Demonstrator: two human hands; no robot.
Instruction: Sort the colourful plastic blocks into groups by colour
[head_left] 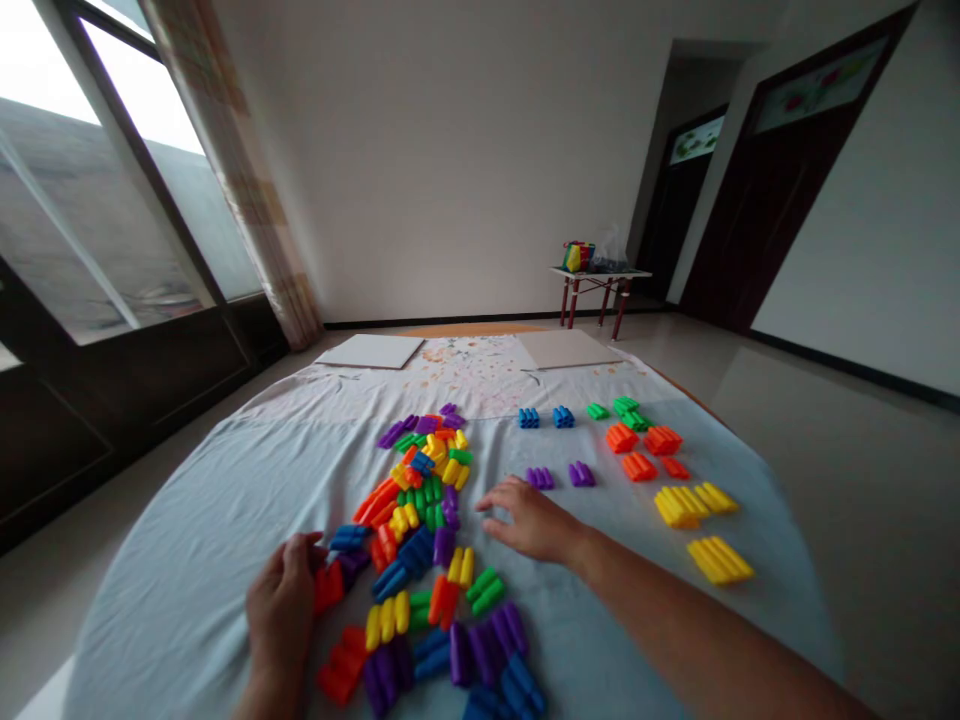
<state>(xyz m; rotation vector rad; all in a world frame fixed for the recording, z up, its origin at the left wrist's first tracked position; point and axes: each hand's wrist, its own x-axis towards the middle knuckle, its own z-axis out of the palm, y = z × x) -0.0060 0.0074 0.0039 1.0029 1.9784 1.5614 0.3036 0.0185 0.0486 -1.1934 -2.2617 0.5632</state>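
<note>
A long pile of coloured plastic pieces [420, 550], shaped like ribbed, joined tubes, runs down the middle of the cloth in red-orange, yellow, green, blue and purple. At the pile's near left side is my left hand [283, 595], its fingers curled together beside a red piece [328, 588]; whether anything is in them is hidden. My right hand [529, 520] hovers or rests just right of the pile, fingers apart and nothing in them. Beyond it lie two purple pieces [581, 474]. Farther off are blue pieces [529, 418].
Grouped at the right are green pieces [630, 412], orange pieces [639, 466] and yellow pieces [720, 560]. Two flat boards, a white one [373, 351] and a beige one [568, 349], lie at the table's far end. A small side table [600, 272] stands by the wall.
</note>
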